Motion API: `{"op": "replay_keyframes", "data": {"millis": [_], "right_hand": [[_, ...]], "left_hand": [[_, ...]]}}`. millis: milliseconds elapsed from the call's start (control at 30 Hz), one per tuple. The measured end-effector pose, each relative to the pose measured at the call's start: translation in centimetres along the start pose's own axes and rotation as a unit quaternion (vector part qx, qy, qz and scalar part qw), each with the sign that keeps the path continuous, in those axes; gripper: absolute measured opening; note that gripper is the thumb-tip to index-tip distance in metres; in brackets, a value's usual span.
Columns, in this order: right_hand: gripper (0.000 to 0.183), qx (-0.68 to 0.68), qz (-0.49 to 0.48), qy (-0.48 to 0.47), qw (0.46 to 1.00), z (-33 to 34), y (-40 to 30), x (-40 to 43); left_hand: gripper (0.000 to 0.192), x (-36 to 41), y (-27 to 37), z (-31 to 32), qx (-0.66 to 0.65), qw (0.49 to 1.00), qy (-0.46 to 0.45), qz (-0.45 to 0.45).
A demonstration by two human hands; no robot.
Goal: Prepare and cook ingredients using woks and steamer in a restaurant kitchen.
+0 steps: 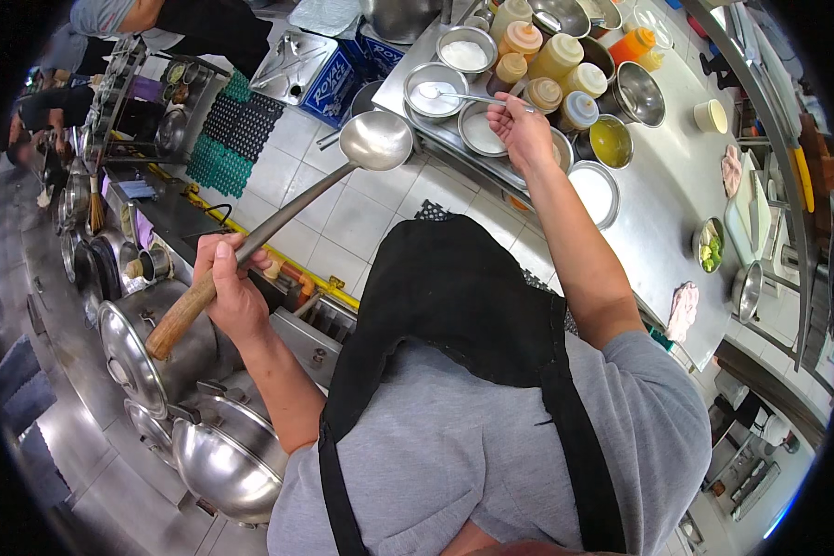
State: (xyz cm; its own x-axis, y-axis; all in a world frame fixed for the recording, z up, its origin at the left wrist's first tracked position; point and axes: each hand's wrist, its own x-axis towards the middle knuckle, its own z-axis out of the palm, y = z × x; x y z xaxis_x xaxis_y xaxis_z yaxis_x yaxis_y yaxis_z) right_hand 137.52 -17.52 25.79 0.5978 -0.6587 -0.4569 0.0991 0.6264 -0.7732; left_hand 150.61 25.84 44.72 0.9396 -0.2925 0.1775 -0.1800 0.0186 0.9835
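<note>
My left hand (233,292) grips a long-handled metal ladle (299,201) where its steel shaft meets the wooden end. The ladle's bowl (375,139) hangs over the tiled floor and looks bare inside. My right hand (521,132) reaches over the steel table and holds a metal spoon (472,99) by its handle. The spoon's tip carries white powder above a steel bowl (413,90) of white granules. More bowls of white seasoning stand around it, one (465,54) behind and another (481,128) partly under my hand.
Squeeze bottles (561,55) crowd behind the bowls, near a pot of yellow liquid (610,144). Blue tins (326,83) stand on the floor left of the steel table (657,208). Large steel pots (174,347) flank my left arm. Another person (208,28) stands at upper left.
</note>
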Motion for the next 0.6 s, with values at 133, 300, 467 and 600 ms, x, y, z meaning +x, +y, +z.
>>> {"op": "replay_keyframes", "data": {"millis": [133,300,467,600], "right_hand": [[0.030,0.002,-0.005,-0.012,1.000,0.2,-0.6,-1.3],[0.032,-0.035,-0.033,-0.056,0.997,1.9,-1.3,-4.5],[0.022,-0.491,-0.421,-0.110,0.755,3.8,-2.2,-8.6],[0.022,-0.513,-0.354,-0.032,0.781,1.2,-3.3,-10.2]], "left_hand": [[0.024,0.2,-0.2,0.4,-0.007,1.000,0.009,-0.010],[0.023,0.3,-0.3,1.3,-0.017,1.000,-0.008,-0.005],[0.022,0.2,0.0,1.9,0.006,0.999,-0.022,0.027],[0.022,0.4,-0.3,1.4,-0.005,0.999,-0.030,0.017]]}}
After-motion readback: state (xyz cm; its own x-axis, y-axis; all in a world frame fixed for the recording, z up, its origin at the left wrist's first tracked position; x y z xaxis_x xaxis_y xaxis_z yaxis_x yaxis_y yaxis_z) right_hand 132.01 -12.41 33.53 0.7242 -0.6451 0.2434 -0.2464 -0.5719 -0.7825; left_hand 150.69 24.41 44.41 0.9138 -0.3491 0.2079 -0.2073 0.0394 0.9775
